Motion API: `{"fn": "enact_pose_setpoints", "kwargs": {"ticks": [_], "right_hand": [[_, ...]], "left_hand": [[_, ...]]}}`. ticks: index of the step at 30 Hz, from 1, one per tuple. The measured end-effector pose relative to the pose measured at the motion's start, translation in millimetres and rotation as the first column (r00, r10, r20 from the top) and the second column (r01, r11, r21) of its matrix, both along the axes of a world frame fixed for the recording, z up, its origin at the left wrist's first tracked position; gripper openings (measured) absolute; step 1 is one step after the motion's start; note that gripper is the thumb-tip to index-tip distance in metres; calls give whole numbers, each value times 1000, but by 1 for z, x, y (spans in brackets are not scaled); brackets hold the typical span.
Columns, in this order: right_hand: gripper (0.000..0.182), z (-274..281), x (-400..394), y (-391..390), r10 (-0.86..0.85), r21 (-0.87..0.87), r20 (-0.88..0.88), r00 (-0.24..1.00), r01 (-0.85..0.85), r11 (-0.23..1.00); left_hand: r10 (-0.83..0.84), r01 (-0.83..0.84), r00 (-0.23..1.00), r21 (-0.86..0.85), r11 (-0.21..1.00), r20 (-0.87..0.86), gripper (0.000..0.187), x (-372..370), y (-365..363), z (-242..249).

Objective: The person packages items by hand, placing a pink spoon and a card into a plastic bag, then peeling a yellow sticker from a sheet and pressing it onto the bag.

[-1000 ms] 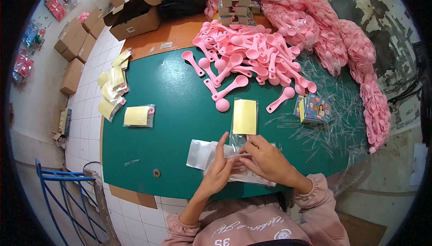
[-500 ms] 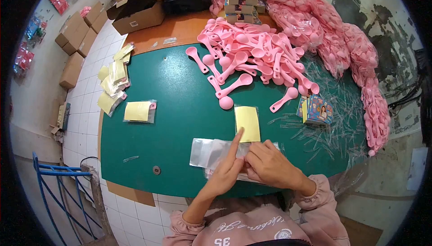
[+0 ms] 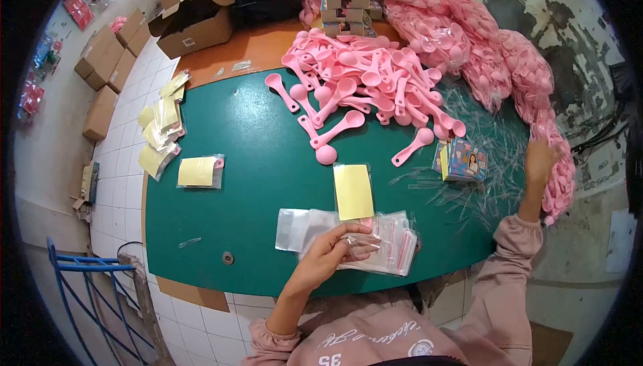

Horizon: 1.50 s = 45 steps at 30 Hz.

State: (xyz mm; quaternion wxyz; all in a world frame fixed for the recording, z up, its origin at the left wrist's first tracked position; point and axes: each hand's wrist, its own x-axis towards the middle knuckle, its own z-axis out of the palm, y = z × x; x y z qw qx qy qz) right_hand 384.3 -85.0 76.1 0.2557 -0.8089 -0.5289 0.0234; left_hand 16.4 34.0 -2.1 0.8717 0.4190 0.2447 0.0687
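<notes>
A: Where are we in the work?

B: We judge we are between packs. Our left hand (image 3: 331,249) rests on the stack of clear bags (image 3: 375,249) at the near edge of the green surface (image 3: 254,145), its fingers (image 3: 358,232) curled over 1 bag and pinching its top sheet, so it is closed lightly on that bag.

A: And the other hand?

B: Our right hand (image 3: 540,158) is stretched far out to the right, at the long heap of bagged pink spoons (image 3: 559,165). Its fingers look loosely spread and touch the heap; whether they grip anything, we cannot tell.

A: So what does the next move call for?

B: As we judge it, a spoon must come back to the bag, and the left fingers must keep its mouth parted so the bowl end slides in cleanly.

A: What do the containers hold?

B: The filled bag (image 3: 353,192) just above the stack holds a yellow card. Another packed bag (image 3: 199,172) to the left holds a yellow card with a pink spoon tip showing. A pile of loose spoons (image 3: 365,85) lies at the far side, and the open carton (image 3: 194,24) beyond the surface looks dark inside; we cannot see its contents.
</notes>
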Motion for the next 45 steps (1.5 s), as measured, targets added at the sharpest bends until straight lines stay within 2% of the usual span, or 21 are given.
{"fn": "enact_pose_setpoints", "kwargs": {"ticks": [1,3,4,5,6,8,12,15,16,17,19,21,22,24,25,27,28,31,33,43,45], "right_hand": [[13,-4,-12,-3,-33,28,212,977,28,999],[27,-8,-50,-4,-100,87,588,803,60,994],[42,-14,-88,4,107,34,244,964,-119,992],[49,-12,-130,13,327,29,-30,945,-326,945],[53,-31,-157,15,386,50,-155,910,-382,923],[40,-57,-190,16,380,68,-266,886,-376,924],[20,-70,-191,13,271,169,-508,817,-214,962],[21,-75,-189,7,350,242,-504,789,-260,935],[21,-75,-188,6,347,238,-507,789,-259,936],[20,-74,-187,5,377,250,-520,767,-285,925],[19,-72,-184,2,407,261,-531,743,-314,913],[15,-70,-181,-2,266,165,-739,619,-216,962],[15,-70,-181,-3,264,165,-739,620,-212,963],[11,-71,-182,-3,215,176,-887,409,-132,976],[11,-72,-183,-3,216,176,-888,406,-134,975],[10,-73,-184,-2,252,188,-882,399,-193,963],[10,-71,-183,-2,251,187,-882,399,-192,963],[12,-66,-181,-2,214,97,-853,477,-258,961],[12,-70,-184,-2,207,149,-907,368,-179,972],[14,-69,-191,6,4,7,-954,299,7,1000],[14,-68,-195,8,-20,5,-953,303,82,997]], "left_hand": [[1,-1,1000,16,1000,5,35,-1,-1,2],[9,-9,1000,19,1000,5,34,2,-5,5],[18,-17,999,-21,1000,27,33,4,-6,6],[24,-21,999,-59,998,47,32,6,-6,7],[13,-11,999,-60,998,37,32,6,-6,7],[-40,63,982,-121,991,185,31,2,-8,8],[-29,37,997,-114,993,72,31,-14,-11,14],[51,-51,998,13,999,-21,30,-17,-13,12],[82,-39,990,339,940,-114,27,-12,-16,14],[142,9,971,626,780,-191,25,-9,-19,15],[124,46,973,682,730,-197,29,-9,-20,3],[169,27,970,773,634,-173,26,-9,-20,-1],[166,30,971,773,634,-173,26,-7,-21,1],[284,-90,952,785,613,-112,23,-1,-26,5],[287,-90,951,785,613,-115,23,0,-27,5],[291,-26,950,902,432,-112,18,3,-28,5],[290,-25,950,902,432,-113,18,2,-28,4],[308,-74,949,893,444,-74,18,1,-30,1],[324,-123,933,707,696,-158,14,2,-34,2],[331,-98,923,711,696,-197,13,6,-38,1],[458,-282,879,630,724,-132,15,10,-44,-4]]}}
